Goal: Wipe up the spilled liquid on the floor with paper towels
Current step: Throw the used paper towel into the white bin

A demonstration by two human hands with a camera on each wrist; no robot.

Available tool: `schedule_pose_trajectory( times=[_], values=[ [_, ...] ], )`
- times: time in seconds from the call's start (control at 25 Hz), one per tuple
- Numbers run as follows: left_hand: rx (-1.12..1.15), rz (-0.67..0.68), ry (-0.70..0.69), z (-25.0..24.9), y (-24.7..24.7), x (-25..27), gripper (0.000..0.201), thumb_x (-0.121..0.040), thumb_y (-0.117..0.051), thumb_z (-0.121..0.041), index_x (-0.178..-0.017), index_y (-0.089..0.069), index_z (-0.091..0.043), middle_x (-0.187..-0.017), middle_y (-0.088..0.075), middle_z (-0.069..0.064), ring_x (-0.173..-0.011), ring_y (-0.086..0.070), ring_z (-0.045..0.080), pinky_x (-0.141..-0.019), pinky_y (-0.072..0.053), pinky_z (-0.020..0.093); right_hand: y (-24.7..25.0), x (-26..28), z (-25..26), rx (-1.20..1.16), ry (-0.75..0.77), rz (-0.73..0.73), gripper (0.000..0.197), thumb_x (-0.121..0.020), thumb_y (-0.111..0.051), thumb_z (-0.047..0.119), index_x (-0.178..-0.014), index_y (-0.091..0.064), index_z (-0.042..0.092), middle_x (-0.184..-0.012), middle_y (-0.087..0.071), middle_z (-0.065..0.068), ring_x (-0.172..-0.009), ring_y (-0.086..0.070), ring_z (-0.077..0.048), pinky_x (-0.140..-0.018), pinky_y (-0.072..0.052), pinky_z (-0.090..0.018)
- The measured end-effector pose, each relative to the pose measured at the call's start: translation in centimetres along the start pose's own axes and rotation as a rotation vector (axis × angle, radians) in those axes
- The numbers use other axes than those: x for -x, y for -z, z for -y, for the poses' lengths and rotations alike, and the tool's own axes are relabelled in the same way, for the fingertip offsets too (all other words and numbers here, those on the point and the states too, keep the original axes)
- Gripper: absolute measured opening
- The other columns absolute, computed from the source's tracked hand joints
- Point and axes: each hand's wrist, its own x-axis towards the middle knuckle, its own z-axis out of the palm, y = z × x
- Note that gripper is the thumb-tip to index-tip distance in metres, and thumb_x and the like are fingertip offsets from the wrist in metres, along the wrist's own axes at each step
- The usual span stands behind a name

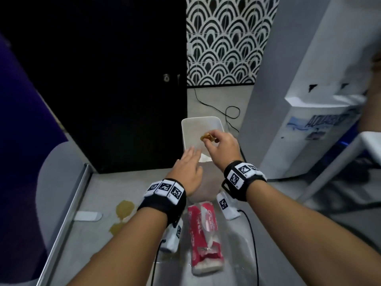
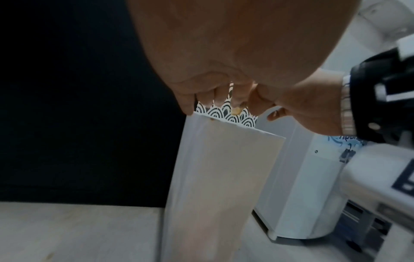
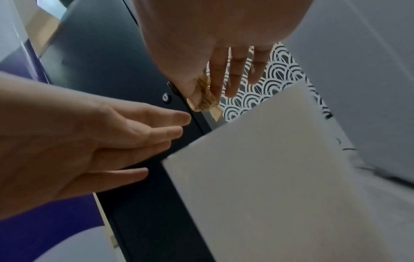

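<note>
Right hand (image 1: 221,145) pinches stained towel (image 1: 206,138).

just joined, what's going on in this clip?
A person is cleaning a spill off the floor. The right hand pinches a soaked, yellow-brown wad of paper towel over the open white bin, apparently about to drop it in. The left hand hovers flat and empty beside the bin's near edge. A yellowish puddle remains on the floor to the left, and the red-and-white paper towel pack lies between the forearms, so wiping is not finished.
</note>
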Motion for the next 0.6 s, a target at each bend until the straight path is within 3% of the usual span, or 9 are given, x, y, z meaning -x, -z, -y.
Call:
schedule_pose_trajectory(
  times=[0.08, 0.2, 0.32, 0.4, 0.52, 0.6],
  values=[
    [-0.064, 0.092, 0.033, -0.5, -1.0, -0.4, 0.062, -0.102, -0.033, -0.020, -0.158, -0.008, -0.018, -0.165, 0.002, 0.004, -0.152, 0.005, 0.018, -0.124, -0.004, 0.039, 0.4, 0.0, -1.6, 0.123, -0.003, 0.067, 0.005, -0.088, -0.069, 0.029, -0.092, -0.073, 0.028, -0.083, -0.069, 0.013, -0.083, -0.063, -0.019, -0.084, -0.050, -0.041],
    [-0.111, 0.125, 0.063, -0.5, -1.7, -0.8, 0.069, -0.098, -0.038, -0.018, -0.158, -0.004, -0.019, -0.165, 0.009, 0.004, -0.151, 0.013, 0.020, -0.122, 0.000, 0.038, 0.3, 0.0, -3.4, 0.274, -0.051, 0.122, 0.016, -0.090, -0.066, 0.038, -0.103, -0.070, 0.029, -0.091, -0.074, 0.006, -0.090, -0.066, -0.023, -0.091, -0.045, -0.039],
    [-0.119, 0.131, 0.070, -0.4, -1.9, -1.0, 0.076, -0.096, -0.043, -0.021, -0.158, 0.001, -0.024, -0.164, 0.015, 0.000, -0.150, 0.018, 0.016, -0.124, -0.004, 0.039, -0.3, 0.2, -3.6, 0.374, -0.017, 0.182, 0.033, -0.093, -0.062, 0.043, -0.122, -0.065, 0.027, -0.107, -0.075, 0.004, -0.103, -0.065, -0.023, -0.093, -0.027, -0.035],
    [-0.113, 0.133, 0.080, -0.4, -2.0, -0.9, 0.078, -0.095, -0.044, -0.021, -0.157, 0.003, -0.027, -0.163, 0.017, -0.004, -0.149, 0.020, 0.014, -0.123, -0.009, 0.039, -0.5, 0.4, -3.4, 0.380, -0.005, 0.205, 0.036, -0.094, -0.061, 0.043, -0.126, -0.064, 0.026, -0.113, -0.074, 0.005, -0.107, -0.064, -0.020, -0.092, -0.023, -0.032],
    [-0.113, 0.122, 0.082, -0.4, -1.9, -0.7, 0.080, -0.095, -0.046, -0.021, -0.157, 0.004, -0.027, -0.163, 0.018, -0.006, -0.148, 0.021, 0.012, -0.121, -0.009, 0.036, -0.6, 0.9, -3.5, 0.295, 0.005, 0.149, 0.031, -0.093, -0.066, 0.038, -0.119, -0.068, 0.021, -0.110, -0.073, 0.002, -0.107, -0.063, -0.022, -0.093, -0.027, -0.032],
    [-0.114, 0.113, 0.076, -0.5, -1.9, -0.5, 0.080, -0.095, -0.046, -0.022, -0.157, 0.003, -0.026, -0.163, 0.018, -0.006, -0.148, 0.021, 0.012, -0.120, -0.009, 0.034, -0.5, 2.3, -3.6, 0.177, 0.095, -0.057, 0.020, -0.090, -0.071, 0.032, -0.103, -0.072, 0.018, -0.098, -0.071, 0.001, -0.097, -0.060, -0.020, -0.086, -0.034, -0.032]
  ],
)
